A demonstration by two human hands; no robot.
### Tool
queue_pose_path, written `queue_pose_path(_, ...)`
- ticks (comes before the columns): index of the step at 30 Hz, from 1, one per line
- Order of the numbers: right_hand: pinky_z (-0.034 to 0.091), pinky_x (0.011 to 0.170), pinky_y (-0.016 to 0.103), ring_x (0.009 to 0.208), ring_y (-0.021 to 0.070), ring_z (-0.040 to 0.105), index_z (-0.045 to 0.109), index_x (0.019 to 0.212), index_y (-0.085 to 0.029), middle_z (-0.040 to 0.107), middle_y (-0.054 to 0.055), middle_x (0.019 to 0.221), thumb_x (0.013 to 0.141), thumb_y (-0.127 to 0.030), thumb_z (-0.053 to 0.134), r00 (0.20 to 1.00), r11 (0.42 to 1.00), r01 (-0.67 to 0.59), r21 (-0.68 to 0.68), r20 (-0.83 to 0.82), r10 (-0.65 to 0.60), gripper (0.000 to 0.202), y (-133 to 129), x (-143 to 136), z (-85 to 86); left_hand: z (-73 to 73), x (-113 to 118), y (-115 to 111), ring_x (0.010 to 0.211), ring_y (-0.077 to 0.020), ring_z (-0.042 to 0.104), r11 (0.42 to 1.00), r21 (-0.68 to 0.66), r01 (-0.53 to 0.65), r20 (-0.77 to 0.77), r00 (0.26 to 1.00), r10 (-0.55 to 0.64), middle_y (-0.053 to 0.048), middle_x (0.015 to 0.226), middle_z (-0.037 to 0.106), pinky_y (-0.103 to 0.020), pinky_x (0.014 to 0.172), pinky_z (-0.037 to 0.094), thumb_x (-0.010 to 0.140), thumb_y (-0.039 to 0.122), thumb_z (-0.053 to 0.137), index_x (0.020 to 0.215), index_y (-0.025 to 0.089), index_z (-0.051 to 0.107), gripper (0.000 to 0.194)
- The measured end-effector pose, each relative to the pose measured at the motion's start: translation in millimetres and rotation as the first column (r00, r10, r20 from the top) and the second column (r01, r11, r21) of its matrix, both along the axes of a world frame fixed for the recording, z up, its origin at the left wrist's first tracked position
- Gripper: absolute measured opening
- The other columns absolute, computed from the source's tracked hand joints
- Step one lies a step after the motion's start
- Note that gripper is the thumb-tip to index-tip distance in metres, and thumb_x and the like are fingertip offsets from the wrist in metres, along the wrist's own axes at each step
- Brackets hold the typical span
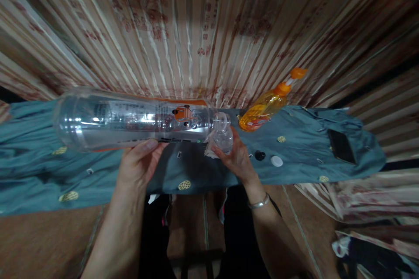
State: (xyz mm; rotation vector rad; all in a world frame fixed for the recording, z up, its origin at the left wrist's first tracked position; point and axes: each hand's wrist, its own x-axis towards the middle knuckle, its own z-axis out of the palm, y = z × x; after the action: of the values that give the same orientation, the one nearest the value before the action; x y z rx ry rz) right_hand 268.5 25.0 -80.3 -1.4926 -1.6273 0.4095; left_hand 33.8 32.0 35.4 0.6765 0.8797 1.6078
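My left hand (142, 159) grips a large clear plastic bottle (131, 117) from below and in front, thumb on its near side. The bottle lies sideways above the cloth, its wide base to the left and its narrower end to the right, with an orange-and-black printed figure on its wall. At that narrower end my right hand (237, 154) is closed round a small clear plastic piece (224, 135) with a rounded ring shape on top. Something whitish and crumpled shows under it; I cannot tell whether it is a separate thing. Whether the clear piece touches the bottle is unclear.
A green-blue patterned cloth (209, 174) covers the narrow table. An orange pump bottle (263, 109) leans behind my right hand. A black cap (260, 155), a white round lid (276, 161) and a phone (341, 146) lie to the right. A pleated curtain (196, 30) hangs behind.
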Motion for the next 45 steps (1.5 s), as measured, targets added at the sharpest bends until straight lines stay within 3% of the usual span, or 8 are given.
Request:
queue_pose_path(15,0.054,0.114,0.067,0.136,0.0405,0.065,0.044,0.155,-0.023,0.065,0.021,0.148,0.087,-0.048,0.079,1.0,1.0,0.0,0.011,0.0,0.0,0.081,0.3,0.2,-1.6,1.5,0.3,-0.6,0.121,-0.0444,0.074,1.0,0.017,0.025,-0.008,1.0,-0.025,-0.006,0.116,0.084,-0.062,0.101,0.064,0.042,0.016,0.091,0.102,0.03,0.082,0.063)
queue_pose_path(21,0.055,0.114,0.064,0.135,0.0381,0.066,0.044,0.155,-0.025,0.066,0.019,0.147,0.087,-0.051,0.079,1.0,1.0,0.002,0.003,0.015,-0.002,0.081,0.2,0.8,-1.1,-0.6,-0.3,0.2,0.119,-0.0433,0.075,1.0,0.008,-0.001,-0.002,1.0,0.001,-0.006,0.119,0.084,-0.057,0.097,0.067,0.039,0.017,0.094,0.104,0.031,0.082,0.067)
queue_pose_path(27,0.053,0.115,0.062,0.136,0.0397,0.066,0.045,0.154,-0.014,0.066,0.025,0.146,0.087,-0.053,0.079,0.999,1.0,0.007,0.026,0.032,-0.008,0.084,0.6,1.3,-3.4,-1.5,-0.6,-0.1,0.118,-0.0436,0.075,1.0,0.016,0.011,-0.004,1.0,-0.011,-0.007,0.115,0.085,-0.06,0.099,0.065,0.04,0.018,0.095,0.103,0.029,0.082,0.065)
queue_pose_path(36,0.053,0.116,0.064,0.136,0.039,0.066,0.045,0.155,-0.019,0.066,0.022,0.148,0.088,-0.056,0.079,0.999,0.998,0.02,0.054,0.046,-0.022,0.084,0.7,1.1,-6.0,-2.2,0.0,-0.6,0.124,-0.0453,0.072,0.999,0.035,0.038,-0.003,0.999,-0.038,-0.008,0.11,0.085,-0.065,0.105,0.061,0.044,0.02,0.095,0.102,0.029,0.081,0.06)
queue_pose_path(45,0.054,0.115,0.065,0.135,0.0388,0.067,0.047,0.154,-0.022,0.068,0.02,0.145,0.087,-0.05,0.081,1.0,1.0,0.007,0.028,0.021,-0.007,0.08,0.3,0.6,-1.0,-1.5,-1.7,-0.1,0.132,-0.0428,0.067,1.0,0.012,0.015,-0.018,1.0,-0.015,-0.007,0.11,0.084,-0.058,0.107,0.061,0.042,0.02,0.095,0.096,0.028,0.079,0.057)
